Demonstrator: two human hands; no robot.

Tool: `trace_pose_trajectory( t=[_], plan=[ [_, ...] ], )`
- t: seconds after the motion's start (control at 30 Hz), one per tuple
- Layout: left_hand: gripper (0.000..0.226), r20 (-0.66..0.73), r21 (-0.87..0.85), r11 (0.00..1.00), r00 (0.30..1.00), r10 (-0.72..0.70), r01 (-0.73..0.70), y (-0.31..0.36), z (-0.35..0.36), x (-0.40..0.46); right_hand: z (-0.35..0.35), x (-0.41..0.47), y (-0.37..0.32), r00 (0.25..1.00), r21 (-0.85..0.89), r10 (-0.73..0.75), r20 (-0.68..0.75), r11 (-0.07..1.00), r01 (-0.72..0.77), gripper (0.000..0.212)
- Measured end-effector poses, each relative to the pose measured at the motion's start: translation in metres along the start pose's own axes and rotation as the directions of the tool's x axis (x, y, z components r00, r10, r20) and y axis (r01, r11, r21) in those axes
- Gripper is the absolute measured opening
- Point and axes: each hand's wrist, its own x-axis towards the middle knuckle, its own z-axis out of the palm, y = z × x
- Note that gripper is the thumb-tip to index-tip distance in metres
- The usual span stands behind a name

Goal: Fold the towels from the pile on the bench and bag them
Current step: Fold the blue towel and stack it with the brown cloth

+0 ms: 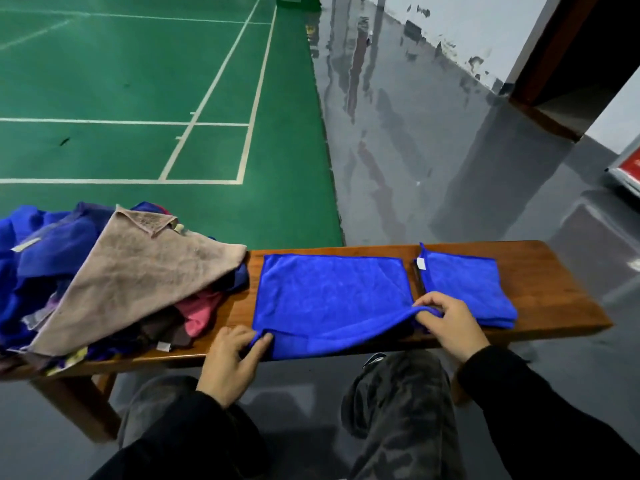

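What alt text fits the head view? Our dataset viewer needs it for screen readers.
Both hands, left hand and right hand, pinch the near corners of a blue towel spread on a wooden bench, between a towel pile and a folded blue towel.

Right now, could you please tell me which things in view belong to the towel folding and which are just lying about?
Part of the job:
- spread blue towel, near corners pinched by left hand and right hand
- folded blue towel
- towel pile
- wooden bench

Just lying about:
- red sign
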Motion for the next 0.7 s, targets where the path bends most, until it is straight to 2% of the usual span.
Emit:
trace_pose_trajectory(
  t=[0.07, 0.17, 0.23, 0.27, 0.37, 0.43, 0.6, 0.7],
  plan=[
    [0.037, -0.070, 0.040, 0.999, 0.998, 0.006, -0.003, 0.007, -0.004, 0.021, -0.002, 0.018, -0.010, 0.998, 0.115, 0.052, -0.031, 0.992, -0.049, 0.013],
    [0.038, -0.143, -0.055, 0.986, 0.976, -0.166, 0.160, 0.022, -0.003, 0.063, -0.002, 0.054, -0.015, 0.984, 0.224, 0.170, -0.051, 0.962, -0.155, 0.010],
    [0.038, -0.156, -0.018, 0.975, 0.963, -0.220, 0.220, 0.027, 0.001, 0.092, 0.002, 0.077, -0.014, 0.964, 0.244, 0.256, -0.066, 0.941, -0.233, 0.008],
    [0.039, -0.150, 0.008, 0.971, 0.960, -0.235, 0.239, 0.025, 0.004, 0.106, 0.004, 0.087, -0.014, 0.959, 0.176, 0.265, -0.096, 0.953, -0.246, 0.012],
    [0.045, -0.112, 0.079, 0.955, 0.954, -0.278, 0.287, 0.016, 0.016, 0.137, 0.009, 0.104, -0.020, 0.961, -0.197, 0.201, -0.193, 0.951, -0.238, 0.026],
    [0.042, -0.087, 0.144, 0.936, 0.947, -0.310, 0.320, 0.008, 0.024, 0.153, 0.011, 0.112, -0.028, 0.963, -0.373, 0.170, -0.209, 0.896, -0.240, 0.015],
    [0.045, -0.080, 0.290, 0.893, 0.939, -0.335, 0.344, -0.011, 0.039, 0.176, 0.022, 0.132, -0.028, 0.975, -0.637, 0.118, -0.189, 0.741, -0.214, 0.022],
    [0.044, -0.078, 0.293, 0.890, 0.937, -0.341, 0.348, -0.013, 0.046, 0.182, 0.029, 0.143, -0.017, 0.981, -0.716, 0.099, -0.167, 0.672, -0.189, 0.023]
  ],
)
